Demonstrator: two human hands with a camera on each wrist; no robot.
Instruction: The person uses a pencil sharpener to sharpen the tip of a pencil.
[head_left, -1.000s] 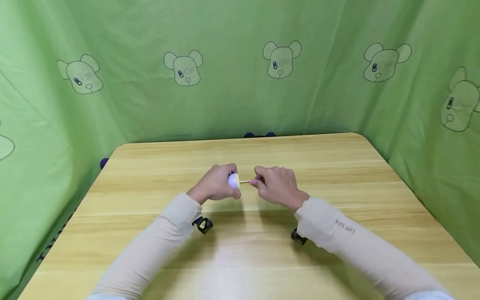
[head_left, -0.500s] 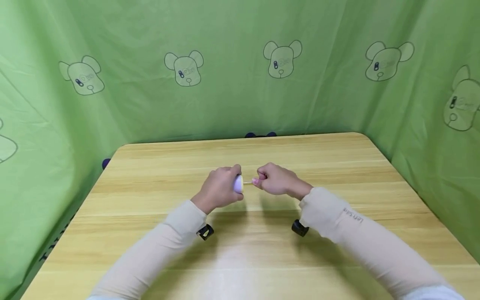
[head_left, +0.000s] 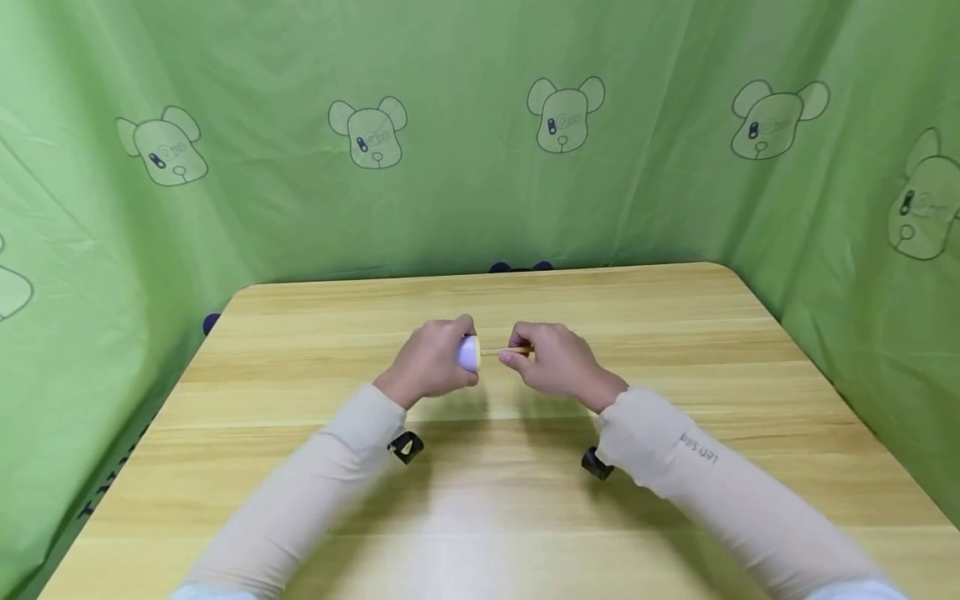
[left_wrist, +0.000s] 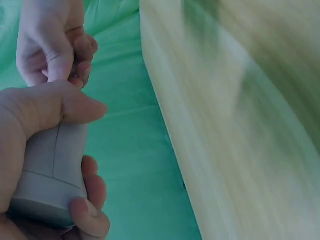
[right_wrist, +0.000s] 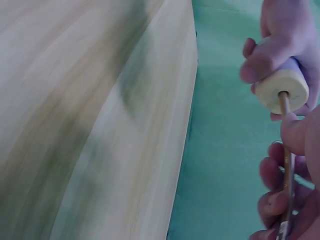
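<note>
I observe the left hand (head_left: pixel 429 360) gripping a rounded lilac body (head_left: pixel 468 353) above the wood-grain table (head_left: pixel 675 325). The right hand (head_left: pixel 558 360) pinches a slender, glossy rod (right_wrist: pixel 288 172) between thumb and fingers. The rod's long axis runs leftward from the right fingertips into the body's flat cream face (right_wrist: pixel 270 95).
</note>
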